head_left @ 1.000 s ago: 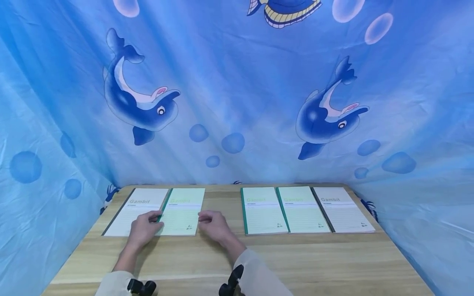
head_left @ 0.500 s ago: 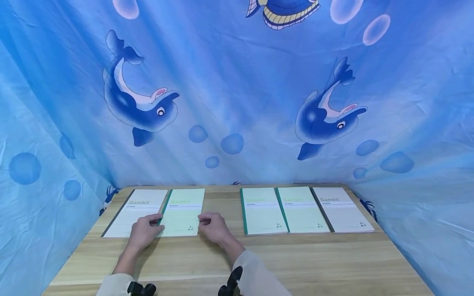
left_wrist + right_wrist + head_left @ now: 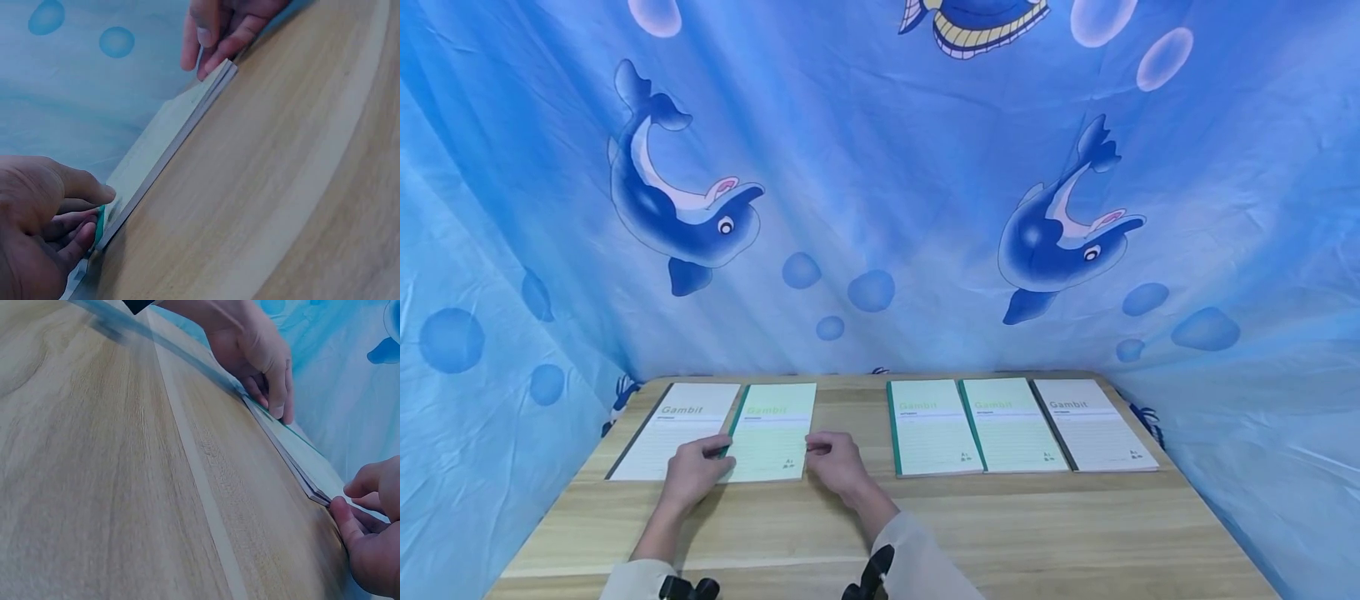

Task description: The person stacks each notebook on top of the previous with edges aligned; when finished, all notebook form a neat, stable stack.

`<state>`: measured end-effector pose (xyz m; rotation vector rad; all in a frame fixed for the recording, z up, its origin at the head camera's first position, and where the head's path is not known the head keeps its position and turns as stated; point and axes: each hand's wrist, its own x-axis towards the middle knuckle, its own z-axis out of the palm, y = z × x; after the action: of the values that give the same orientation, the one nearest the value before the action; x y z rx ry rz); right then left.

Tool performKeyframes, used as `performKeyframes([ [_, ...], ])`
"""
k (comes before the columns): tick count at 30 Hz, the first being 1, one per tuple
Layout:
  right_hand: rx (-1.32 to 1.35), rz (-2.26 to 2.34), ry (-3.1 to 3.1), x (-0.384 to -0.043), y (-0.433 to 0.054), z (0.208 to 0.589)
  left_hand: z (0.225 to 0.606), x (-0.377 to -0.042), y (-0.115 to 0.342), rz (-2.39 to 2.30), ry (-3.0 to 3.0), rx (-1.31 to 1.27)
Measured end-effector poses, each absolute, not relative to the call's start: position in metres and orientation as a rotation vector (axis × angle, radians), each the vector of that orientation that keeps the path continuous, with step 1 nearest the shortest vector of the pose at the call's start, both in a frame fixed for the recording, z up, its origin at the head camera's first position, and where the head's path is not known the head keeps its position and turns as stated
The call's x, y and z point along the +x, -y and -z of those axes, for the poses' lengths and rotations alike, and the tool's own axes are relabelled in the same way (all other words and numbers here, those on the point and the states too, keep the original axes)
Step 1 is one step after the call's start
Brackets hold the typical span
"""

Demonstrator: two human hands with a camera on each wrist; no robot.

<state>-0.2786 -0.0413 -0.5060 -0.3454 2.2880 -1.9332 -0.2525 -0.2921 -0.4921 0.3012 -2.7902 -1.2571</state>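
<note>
A pale green notebook with a green spine and "Gambit" on its cover lies on the wooden table between both hands. My left hand pinches its spine edge, one digit on top of the cover and others curled at the side. On the opposite edge my right hand pinches near the front corner. Two stacked layers show along the front edge of this notebook in the right wrist view. A white notebook with a dark spine adjoins it on the left, partly covered by the left hand.
Toward the right lie two more green-spined notebooks and a white dark-spined one, side by side. Bare wood of the table shows in front. A blue curtain with dolphins hangs behind the table.
Both hands and the green notebook have shifted very slightly right and toward the front. The other notebooks have stayed where they were.
</note>
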Motion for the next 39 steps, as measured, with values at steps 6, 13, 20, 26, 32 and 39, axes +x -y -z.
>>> performKeyframes([
  [6, -0.309, 1.949, -2.259, -0.280, 0.041, 0.507, 0.490, -0.251, 0.287, 1.472, 2.699, 0.433],
  [13, -0.303, 1.954, -2.246, -0.280, 0.040, 0.507, 0.486, -0.252, 0.284, 1.617, 2.624, 0.520],
  [20, -0.303, 1.964, -2.249, -0.280, 0.039, 0.506, 0.489, -0.252, 0.284, 1.697, 2.537, 0.552],
  [26, -0.291, 1.961, -2.253, -0.282, 0.039, 0.507, 0.495, -0.253, 0.282, 1.824, 2.402, 0.563],
  [32, -0.271, 1.979, -2.226, -0.283, 0.039, 0.507, 0.496, -0.256, 0.281, 1.966, 2.319, 0.639],
  [39, -0.255, 1.998, -2.196, -0.283, 0.040, 0.510, 0.497, -0.252, 0.286, 2.063, 2.336, 0.648],
])
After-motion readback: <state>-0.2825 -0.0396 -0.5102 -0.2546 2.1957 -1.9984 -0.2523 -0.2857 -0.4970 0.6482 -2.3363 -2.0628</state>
